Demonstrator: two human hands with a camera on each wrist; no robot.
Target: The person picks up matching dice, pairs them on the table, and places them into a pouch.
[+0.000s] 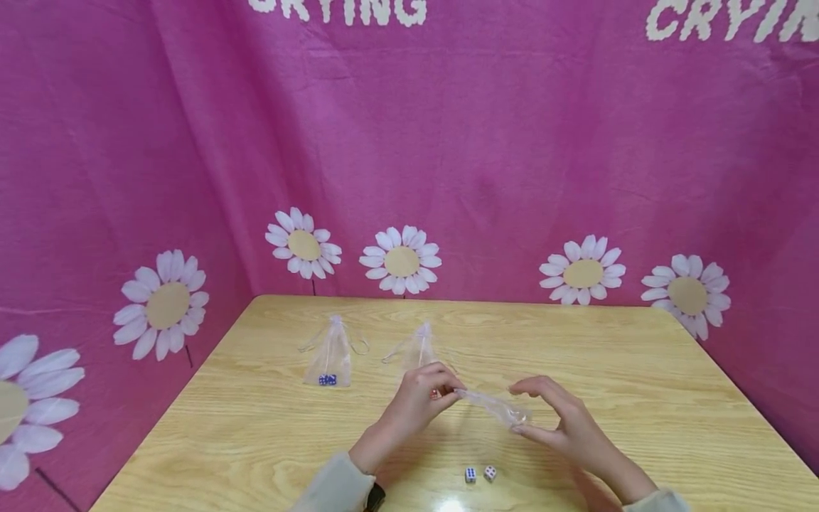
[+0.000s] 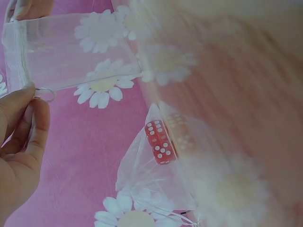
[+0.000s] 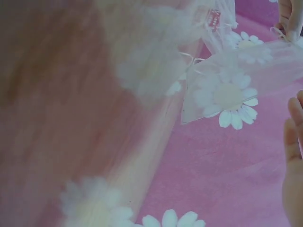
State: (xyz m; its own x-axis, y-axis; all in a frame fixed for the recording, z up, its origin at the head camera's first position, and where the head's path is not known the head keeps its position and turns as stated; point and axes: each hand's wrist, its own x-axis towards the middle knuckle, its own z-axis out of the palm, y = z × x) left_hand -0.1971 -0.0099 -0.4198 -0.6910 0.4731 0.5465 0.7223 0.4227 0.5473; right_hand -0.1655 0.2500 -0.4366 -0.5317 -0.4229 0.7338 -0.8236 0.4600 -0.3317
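In the head view my left hand [image 1: 419, 391] pinches one end of a sheer white drawstring pouch [image 1: 489, 404], held above the table. The left wrist view shows this pinch at the pouch's gathered band, beside a small cord loop. My right hand [image 1: 569, 419] is at the pouch's other end, thumb and fingers spread apart, the thumb at its edge. Its fingers [image 3: 292, 137] look nearly straight in the right wrist view. Two white dice, a blue-dotted die [image 1: 470, 474] and a red-dotted die [image 1: 490, 473], lie on the table below the hands.
A sheer pouch with blue dice [image 1: 328, 380] lies at the back left of the wooden table [image 1: 256, 427]. Another pouch [image 1: 419, 345], holding red dice [image 2: 160, 142], lies behind my left hand. A pink curtain with daisies [image 1: 480, 142] surrounds the table.
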